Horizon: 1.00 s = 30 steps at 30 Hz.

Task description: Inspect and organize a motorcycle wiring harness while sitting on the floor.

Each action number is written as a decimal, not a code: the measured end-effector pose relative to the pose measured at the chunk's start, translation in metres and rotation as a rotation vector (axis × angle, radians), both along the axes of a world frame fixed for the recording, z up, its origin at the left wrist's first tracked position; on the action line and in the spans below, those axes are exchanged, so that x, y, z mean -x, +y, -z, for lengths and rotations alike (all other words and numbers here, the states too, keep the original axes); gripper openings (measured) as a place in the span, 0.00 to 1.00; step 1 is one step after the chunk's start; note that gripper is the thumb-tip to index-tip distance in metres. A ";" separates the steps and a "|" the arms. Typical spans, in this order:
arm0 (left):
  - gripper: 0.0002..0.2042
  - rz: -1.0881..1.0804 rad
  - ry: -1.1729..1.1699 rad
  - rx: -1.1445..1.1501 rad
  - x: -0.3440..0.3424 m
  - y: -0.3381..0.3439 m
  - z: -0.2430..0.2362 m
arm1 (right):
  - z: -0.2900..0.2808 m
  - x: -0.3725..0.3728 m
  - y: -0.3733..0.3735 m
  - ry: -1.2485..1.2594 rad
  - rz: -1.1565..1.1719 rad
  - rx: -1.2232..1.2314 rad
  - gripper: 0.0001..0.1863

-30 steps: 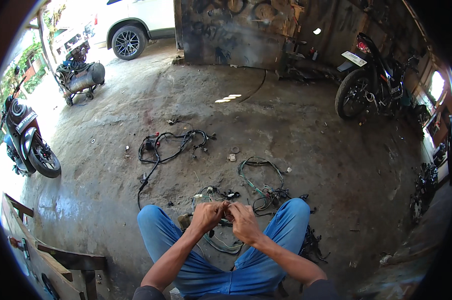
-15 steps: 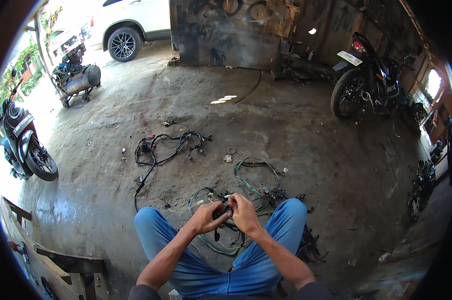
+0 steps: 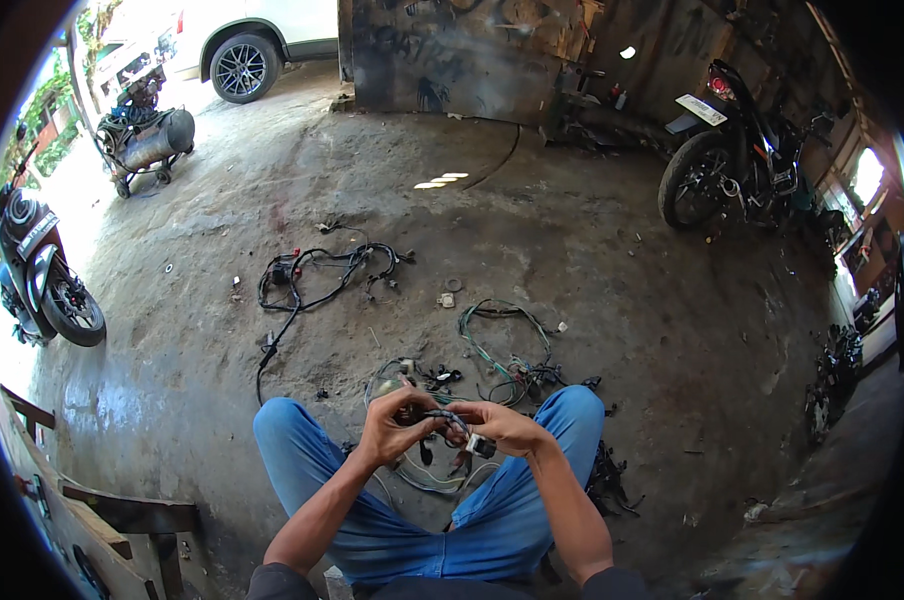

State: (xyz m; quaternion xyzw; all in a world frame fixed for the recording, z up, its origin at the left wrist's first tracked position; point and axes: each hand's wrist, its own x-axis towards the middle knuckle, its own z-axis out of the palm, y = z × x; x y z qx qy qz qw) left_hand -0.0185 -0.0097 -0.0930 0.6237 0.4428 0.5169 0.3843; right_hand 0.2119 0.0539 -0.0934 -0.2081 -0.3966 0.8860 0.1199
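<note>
Well to the left of a worker's blue denim jeans (image 3: 442, 550), a dark motor scooter (image 3: 50, 265) stood on the grey concrete floor (image 3: 652, 320), with a dark cylindrical air tank on wheels (image 3: 152, 140) farther ahead. Beyond the jeans' left knee, a black-wrapped wiring harness (image 3: 281, 272) lay in loops, one tail trailing back toward that knee, probably spread out there so its branches would not snag.

Between the jeans' knees, raised above the floor, the left hand (image 3: 384, 425) had a narrow, curled grip on a thin dark bundle of wires (image 3: 440, 413). The bundle bridged the two hands, seemingly lifted so it could be seen and felt up close. Pale loose wires (image 3: 442, 488) lay below, between the jeans' thighs. A small black-and-white block (image 3: 481, 446), apparently a connector, showed beneath the right hand (image 3: 512, 428); whether it was joined to the bundle was hard to tell. That hand's grip was narrow too, fingers bent on the bundle, likely to steady it against the left.

Just beyond the jeans' right knee lay a loop of green wire (image 3: 518, 370), and beside the right thigh a black tangle of parts (image 3: 610, 478), both perhaps placed within arm's reach. A black motorcycle (image 3: 737, 150) stood far ahead and to the right of the jeans.
</note>
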 end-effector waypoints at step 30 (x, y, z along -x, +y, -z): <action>0.15 0.067 0.472 -0.032 -0.007 0.013 -0.005 | -0.036 -0.007 0.009 -0.646 0.483 -0.881 0.12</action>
